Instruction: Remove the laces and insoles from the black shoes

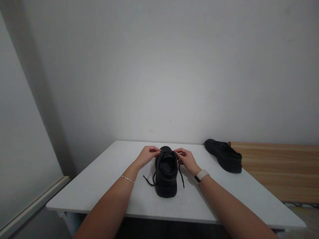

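A black lace-up shoe point(166, 189) stands upright on the white table, its heel toward me and its toe toward the wall. My left hand point(148, 155) pinches the black shoelace point(155, 172) at the left side of the shoe's opening. On the opposite side, the fingers of my right hand point(186, 160) are closed on the lace near the upper edge. Loose lace ends hang down on both sides of the shoe, the left one reaching out over the tabletop. The fingertips partly hide where the lace meets the eyelets.
A second black shoe point(225, 156) rests at the table's right back edge, toe toward the wall. The white table point(99, 186) stands against a grey wall point(159, 83). Beyond its right edge is a wood-grain panel point(276, 169). At far left is a pale panel point(22, 132).
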Demonstrator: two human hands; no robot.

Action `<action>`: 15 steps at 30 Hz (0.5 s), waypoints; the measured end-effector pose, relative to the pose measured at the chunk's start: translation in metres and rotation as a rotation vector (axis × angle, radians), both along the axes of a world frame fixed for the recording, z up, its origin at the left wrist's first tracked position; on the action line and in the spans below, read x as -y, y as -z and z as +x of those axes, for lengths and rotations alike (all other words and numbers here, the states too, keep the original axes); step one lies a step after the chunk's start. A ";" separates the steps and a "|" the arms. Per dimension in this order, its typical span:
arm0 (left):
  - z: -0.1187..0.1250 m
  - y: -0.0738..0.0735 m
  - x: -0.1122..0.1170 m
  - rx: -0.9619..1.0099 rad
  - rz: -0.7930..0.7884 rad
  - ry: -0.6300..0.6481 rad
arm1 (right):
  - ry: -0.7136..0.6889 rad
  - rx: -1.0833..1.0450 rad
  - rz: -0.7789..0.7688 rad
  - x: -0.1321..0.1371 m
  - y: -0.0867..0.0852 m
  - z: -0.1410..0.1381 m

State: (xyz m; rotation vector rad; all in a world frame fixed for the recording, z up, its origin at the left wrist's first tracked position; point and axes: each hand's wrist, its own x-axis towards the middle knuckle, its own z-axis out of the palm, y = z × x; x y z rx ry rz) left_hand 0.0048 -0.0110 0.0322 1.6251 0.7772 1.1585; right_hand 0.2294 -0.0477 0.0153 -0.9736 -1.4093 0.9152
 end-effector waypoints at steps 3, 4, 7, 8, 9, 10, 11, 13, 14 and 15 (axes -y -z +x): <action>0.001 -0.001 0.001 -0.010 0.024 -0.003 | 0.042 0.038 0.029 -0.001 0.001 -0.003; 0.002 -0.001 0.001 -0.012 0.037 -0.010 | 0.060 0.051 0.045 -0.002 0.001 -0.003; 0.005 0.001 0.000 -0.018 0.085 -0.042 | 0.125 0.082 0.123 -0.001 -0.001 -0.006; 0.006 0.002 0.000 -0.020 0.100 -0.052 | 0.147 0.088 0.155 -0.001 -0.003 -0.006; 0.007 0.003 0.000 -0.022 0.112 -0.058 | 0.166 0.094 0.185 0.000 -0.005 -0.007; 0.008 0.003 0.000 -0.023 0.124 -0.061 | 0.177 0.101 0.214 0.001 -0.006 -0.008; 0.009 0.004 0.000 -0.022 0.136 -0.060 | 0.182 0.109 0.239 0.002 -0.008 -0.009; 0.010 0.004 0.000 -0.016 0.158 -0.056 | 0.175 0.127 0.276 0.003 -0.011 -0.010; 0.011 0.003 0.000 -0.011 0.169 -0.054 | 0.170 0.136 0.289 0.003 -0.012 -0.011; 0.011 0.003 0.000 -0.004 0.179 -0.054 | 0.168 0.143 0.298 0.003 -0.012 -0.011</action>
